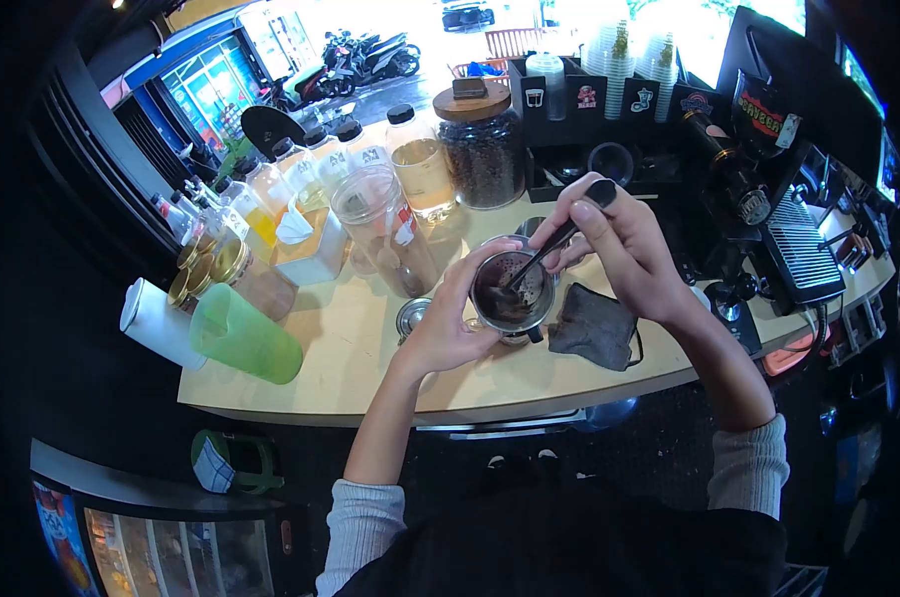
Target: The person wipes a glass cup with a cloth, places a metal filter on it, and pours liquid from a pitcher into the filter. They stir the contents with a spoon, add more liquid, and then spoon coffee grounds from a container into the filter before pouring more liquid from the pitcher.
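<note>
My left hand (445,333) is wrapped around a metal cup (485,267) above the front part of the counter. Inside the cup is a dark brown, bubbly liquid (510,308). With its fingers closed near the top of a black-handled spoon (549,245), my right hand (629,254) holds it slanted, the lower end dipping into the cup. A dark folded cloth (594,328) lies right of the cup. Left of it, close to my left hand, stands a small round metal piece (410,316). Behind is a clear jar (380,224) with brown powder and a scoop.
Bottles (420,164), a wood-lidded jar of coffee beans (482,149) and a tissue box (311,249) stand along the back. At the left are a green pitcher (246,333) and a white tumbler (162,323). A grinder (738,179) and espresso machine (803,249) occupy the right.
</note>
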`<action>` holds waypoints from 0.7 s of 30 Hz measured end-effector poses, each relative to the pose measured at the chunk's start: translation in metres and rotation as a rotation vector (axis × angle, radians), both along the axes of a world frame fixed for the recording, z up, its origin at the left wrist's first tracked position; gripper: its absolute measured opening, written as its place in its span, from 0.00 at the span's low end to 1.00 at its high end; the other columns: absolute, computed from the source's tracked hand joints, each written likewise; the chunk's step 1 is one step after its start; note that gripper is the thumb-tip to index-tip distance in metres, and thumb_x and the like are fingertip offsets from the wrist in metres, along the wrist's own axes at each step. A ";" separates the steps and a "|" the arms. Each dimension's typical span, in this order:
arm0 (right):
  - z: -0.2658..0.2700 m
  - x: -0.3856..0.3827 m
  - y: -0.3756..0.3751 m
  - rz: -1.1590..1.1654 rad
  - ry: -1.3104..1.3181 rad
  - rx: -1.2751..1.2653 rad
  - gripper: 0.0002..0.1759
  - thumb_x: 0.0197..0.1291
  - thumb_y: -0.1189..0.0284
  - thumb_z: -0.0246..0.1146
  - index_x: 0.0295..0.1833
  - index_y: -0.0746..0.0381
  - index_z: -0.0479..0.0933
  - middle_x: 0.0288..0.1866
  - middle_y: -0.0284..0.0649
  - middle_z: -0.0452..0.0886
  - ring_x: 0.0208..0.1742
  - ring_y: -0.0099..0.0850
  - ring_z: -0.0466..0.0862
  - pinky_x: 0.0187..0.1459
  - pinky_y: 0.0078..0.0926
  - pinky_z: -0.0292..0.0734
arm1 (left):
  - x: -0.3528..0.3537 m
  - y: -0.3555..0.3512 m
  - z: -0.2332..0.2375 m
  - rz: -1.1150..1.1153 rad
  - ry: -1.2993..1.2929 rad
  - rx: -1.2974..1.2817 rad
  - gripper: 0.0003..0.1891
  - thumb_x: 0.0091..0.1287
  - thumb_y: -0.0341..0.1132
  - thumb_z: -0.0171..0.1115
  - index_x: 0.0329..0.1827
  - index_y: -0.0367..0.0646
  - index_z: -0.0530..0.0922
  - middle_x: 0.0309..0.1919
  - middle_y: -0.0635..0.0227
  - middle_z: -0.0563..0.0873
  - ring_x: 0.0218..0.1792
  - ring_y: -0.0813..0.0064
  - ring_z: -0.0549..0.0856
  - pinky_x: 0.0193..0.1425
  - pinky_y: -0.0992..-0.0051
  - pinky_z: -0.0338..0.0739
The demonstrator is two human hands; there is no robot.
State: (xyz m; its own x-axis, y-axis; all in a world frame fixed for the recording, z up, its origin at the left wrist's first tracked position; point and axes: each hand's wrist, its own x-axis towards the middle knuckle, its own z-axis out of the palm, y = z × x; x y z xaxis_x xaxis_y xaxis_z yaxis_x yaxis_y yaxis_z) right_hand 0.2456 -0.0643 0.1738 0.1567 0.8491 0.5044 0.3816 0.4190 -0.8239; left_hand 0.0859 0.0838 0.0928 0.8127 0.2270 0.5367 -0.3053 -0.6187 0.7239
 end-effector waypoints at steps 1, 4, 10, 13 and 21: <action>-0.002 -0.002 -0.001 0.027 0.014 0.040 0.12 0.74 0.72 0.46 0.43 0.68 0.71 0.36 0.39 0.81 0.37 0.22 0.84 0.39 0.19 0.82 | 0.000 0.001 -0.001 0.005 0.000 -0.002 0.41 0.45 0.24 0.63 0.68 0.45 0.64 0.64 0.61 0.72 0.66 0.62 0.72 0.72 0.65 0.62; -0.006 -0.002 -0.005 0.049 -0.031 0.031 0.11 0.73 0.73 0.46 0.42 0.69 0.71 0.37 0.40 0.80 0.38 0.23 0.84 0.39 0.19 0.82 | 0.000 0.003 -0.003 -0.034 -0.028 -0.034 0.41 0.44 0.24 0.62 0.69 0.44 0.64 0.64 0.60 0.72 0.66 0.63 0.72 0.72 0.65 0.63; -0.001 -0.002 -0.011 0.133 0.042 0.097 0.13 0.74 0.72 0.46 0.42 0.69 0.71 0.35 0.40 0.79 0.37 0.24 0.84 0.38 0.20 0.82 | -0.001 0.003 -0.002 -0.040 -0.023 -0.049 0.41 0.44 0.23 0.61 0.69 0.44 0.63 0.64 0.60 0.71 0.66 0.63 0.71 0.72 0.66 0.62; 0.002 0.005 -0.009 0.106 -0.102 0.055 0.13 0.74 0.71 0.46 0.43 0.69 0.71 0.36 0.40 0.79 0.37 0.23 0.83 0.38 0.20 0.82 | 0.001 0.004 -0.001 -0.061 -0.046 0.001 0.41 0.44 0.23 0.61 0.69 0.44 0.63 0.64 0.59 0.72 0.67 0.63 0.71 0.73 0.66 0.61; 0.001 0.009 -0.009 0.096 -0.065 -0.002 0.13 0.74 0.71 0.46 0.43 0.68 0.72 0.38 0.39 0.81 0.36 0.23 0.83 0.36 0.20 0.82 | -0.001 0.003 -0.002 -0.005 -0.016 0.058 0.41 0.45 0.24 0.63 0.69 0.45 0.63 0.63 0.60 0.72 0.66 0.64 0.71 0.71 0.65 0.63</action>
State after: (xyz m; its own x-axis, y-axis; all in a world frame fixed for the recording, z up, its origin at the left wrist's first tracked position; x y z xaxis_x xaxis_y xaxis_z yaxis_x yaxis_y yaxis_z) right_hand 0.2551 -0.0731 0.1746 0.0415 0.8598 0.5089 0.3920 0.4544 -0.7999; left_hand 0.0854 0.0867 0.0909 0.8049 0.1911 0.5618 -0.3196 -0.6582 0.6817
